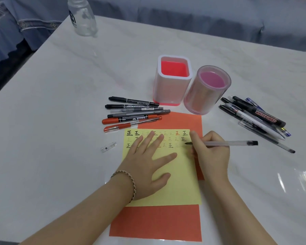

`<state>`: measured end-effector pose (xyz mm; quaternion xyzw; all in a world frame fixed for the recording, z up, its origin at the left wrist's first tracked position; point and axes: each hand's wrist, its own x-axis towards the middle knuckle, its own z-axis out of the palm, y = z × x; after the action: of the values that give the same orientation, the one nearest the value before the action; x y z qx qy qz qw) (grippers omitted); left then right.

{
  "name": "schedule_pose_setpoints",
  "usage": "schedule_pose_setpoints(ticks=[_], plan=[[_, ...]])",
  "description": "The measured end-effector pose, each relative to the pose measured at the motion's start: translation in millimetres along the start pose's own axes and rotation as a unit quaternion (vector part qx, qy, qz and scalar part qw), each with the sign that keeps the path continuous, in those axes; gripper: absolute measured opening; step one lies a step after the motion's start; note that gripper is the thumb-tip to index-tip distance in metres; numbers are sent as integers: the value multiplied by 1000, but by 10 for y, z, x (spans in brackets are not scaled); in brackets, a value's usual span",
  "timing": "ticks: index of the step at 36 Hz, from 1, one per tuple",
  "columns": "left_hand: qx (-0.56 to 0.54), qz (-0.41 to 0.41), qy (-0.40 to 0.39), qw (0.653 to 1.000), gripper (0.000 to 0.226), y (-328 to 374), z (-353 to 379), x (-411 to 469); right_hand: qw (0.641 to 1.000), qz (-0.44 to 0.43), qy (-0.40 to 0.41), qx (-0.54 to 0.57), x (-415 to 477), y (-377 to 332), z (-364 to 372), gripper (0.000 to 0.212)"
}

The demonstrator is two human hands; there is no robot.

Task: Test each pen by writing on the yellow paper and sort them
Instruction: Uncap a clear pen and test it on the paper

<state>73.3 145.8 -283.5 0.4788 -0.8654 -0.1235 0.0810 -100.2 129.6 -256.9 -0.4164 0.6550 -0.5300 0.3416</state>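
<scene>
Head view: a clear pen (226, 143) is pinched in the right hand (210, 151), tip on the third row of the yellow paper (180, 174), which is pressed flat by the left hand (145, 161) (fingers spread over written marks). The stroke is best drawn slowly in the blank spot at the row's end, with the sheet pinned, so that ink flow can be judged.
</scene>
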Motion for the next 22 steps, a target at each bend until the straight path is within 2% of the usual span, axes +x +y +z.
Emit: schedule_pose_setpoints(ticks=[10,22], plan=[[-14,8,9,1000,47,-10,27,5,997,-30,16,-74,14,51,229,33],[-18,7,14,1000,47,-9,7,1,995,-39,18,-93,29,73,231,34]])
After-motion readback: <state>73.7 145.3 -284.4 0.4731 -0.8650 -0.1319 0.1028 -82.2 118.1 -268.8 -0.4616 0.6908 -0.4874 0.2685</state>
